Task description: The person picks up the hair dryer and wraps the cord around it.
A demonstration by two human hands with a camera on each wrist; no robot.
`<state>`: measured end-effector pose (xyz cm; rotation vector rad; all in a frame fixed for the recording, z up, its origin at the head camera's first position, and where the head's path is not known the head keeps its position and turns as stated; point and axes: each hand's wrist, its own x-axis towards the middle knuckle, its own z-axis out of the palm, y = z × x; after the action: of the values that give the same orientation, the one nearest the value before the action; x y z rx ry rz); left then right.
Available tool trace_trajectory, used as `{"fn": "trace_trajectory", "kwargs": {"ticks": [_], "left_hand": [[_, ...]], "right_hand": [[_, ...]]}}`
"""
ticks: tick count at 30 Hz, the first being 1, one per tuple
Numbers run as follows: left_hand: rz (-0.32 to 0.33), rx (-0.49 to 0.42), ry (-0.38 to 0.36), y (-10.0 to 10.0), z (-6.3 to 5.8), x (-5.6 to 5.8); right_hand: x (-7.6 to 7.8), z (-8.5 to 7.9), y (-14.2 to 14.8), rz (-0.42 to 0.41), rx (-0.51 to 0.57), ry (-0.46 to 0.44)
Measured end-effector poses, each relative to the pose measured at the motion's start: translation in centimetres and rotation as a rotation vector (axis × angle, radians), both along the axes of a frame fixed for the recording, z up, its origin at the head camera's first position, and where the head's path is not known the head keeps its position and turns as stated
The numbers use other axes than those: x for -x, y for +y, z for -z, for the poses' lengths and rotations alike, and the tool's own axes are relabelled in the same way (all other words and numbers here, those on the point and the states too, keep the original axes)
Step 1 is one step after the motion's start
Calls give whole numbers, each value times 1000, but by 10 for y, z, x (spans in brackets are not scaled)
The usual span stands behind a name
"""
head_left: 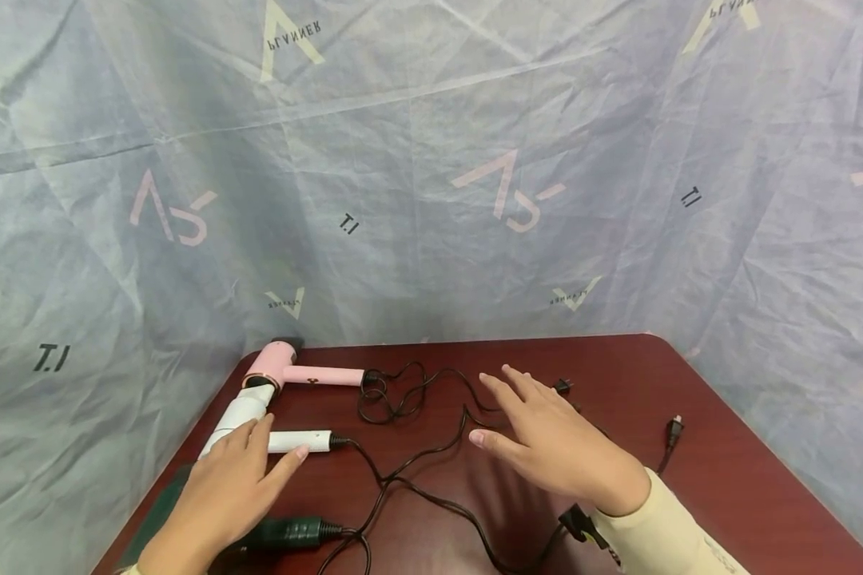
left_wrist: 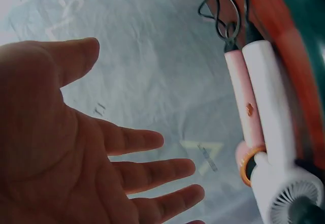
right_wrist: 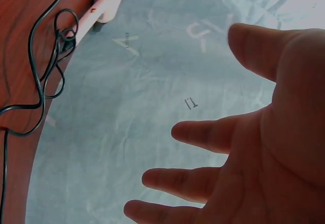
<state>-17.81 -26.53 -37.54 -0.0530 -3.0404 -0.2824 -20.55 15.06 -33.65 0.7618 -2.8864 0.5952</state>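
Three hair dryers lie along the left side of the table. The pink hair dryer (head_left: 324, 375) is farthest back, its nozzle end close to the white hair dryer (head_left: 300, 441). Nearest is a dark green hair dryer (head_left: 291, 532), partly hidden by my left hand (head_left: 226, 487). That hand hovers over the white and green dryers, fingers spread and holding nothing; the left wrist view shows its bare palm beside the white dryer's vented end (left_wrist: 297, 203). My right hand (head_left: 546, 435) is held above the cords at the middle right, fingers straight, palm bare in the right wrist view.
Black cords (head_left: 431, 451) run across the dark red table (head_left: 726, 479), crossing near its middle. One plug (head_left: 674, 431) lies at the right, another plug (head_left: 562, 386) behind my right hand, and a black plug (head_left: 581, 523) by the right sleeve. Grey printed cloth (head_left: 417, 200) surrounds the table.
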Motion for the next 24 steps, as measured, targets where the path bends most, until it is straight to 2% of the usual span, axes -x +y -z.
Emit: {"fn": "trace_trajectory", "kwargs": {"ticks": [6, 11, 18, 24], "left_hand": [[-43, 10, 25, -18, 6, -7], [-67, 25, 31, -25, 11, -10], [-101, 17, -34, -42, 21, -12], [-152, 0, -128, -64, 33, -17]], "right_hand": [[1, 3, 2, -14, 12, 10], [3, 3, 5, -14, 13, -30], [4, 2, 7, -30, -6, -16], [3, 4, 5, -48, -10, -13]]}}
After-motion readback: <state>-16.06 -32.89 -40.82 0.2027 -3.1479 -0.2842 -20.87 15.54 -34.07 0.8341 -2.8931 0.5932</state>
